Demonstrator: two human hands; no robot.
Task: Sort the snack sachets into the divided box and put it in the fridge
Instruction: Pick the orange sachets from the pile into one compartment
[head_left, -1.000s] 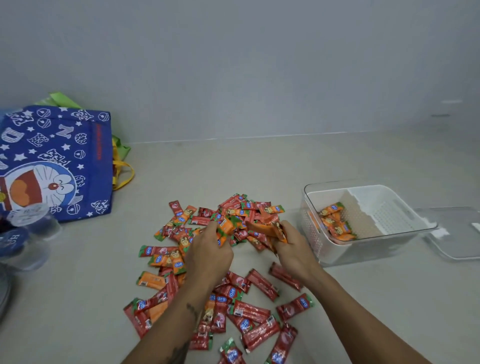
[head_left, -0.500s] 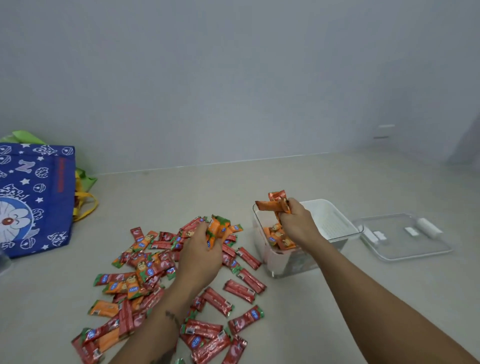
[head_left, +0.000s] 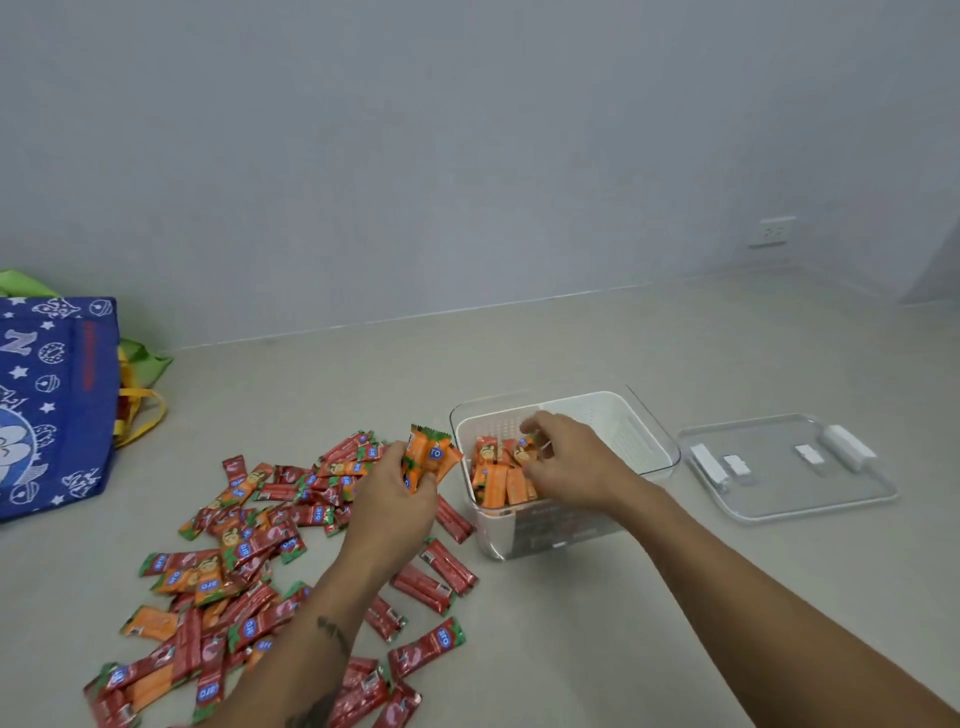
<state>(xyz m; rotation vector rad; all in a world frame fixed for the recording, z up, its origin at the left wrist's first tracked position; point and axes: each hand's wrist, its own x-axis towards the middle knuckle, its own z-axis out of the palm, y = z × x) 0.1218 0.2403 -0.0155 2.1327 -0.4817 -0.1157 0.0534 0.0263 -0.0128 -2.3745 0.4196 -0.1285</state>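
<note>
Loose red and orange foil snack sachets (head_left: 249, 561) litter the counter (head_left: 623, 597) under the left hand (head_left: 392, 501), which grips an orange bunch (head_left: 431, 457). Right hand (head_left: 571, 462), fingers loosely curled, holding nothing visible, hovers over the clear plastic divided box (head_left: 654, 457)'s orange-filled near compartment. A slack grip could drop sachets outside.

One divided box (head_left: 647, 451), one clear lid (head_left: 789, 499) at 3 o'clock, one blue bag (head_left: 52, 405) at 9 o'clock. Two hands. Red sachets (head_left: 431, 582) and orange sachets (head_left: 501, 480): dozens, overlapping, uncountable.
</note>
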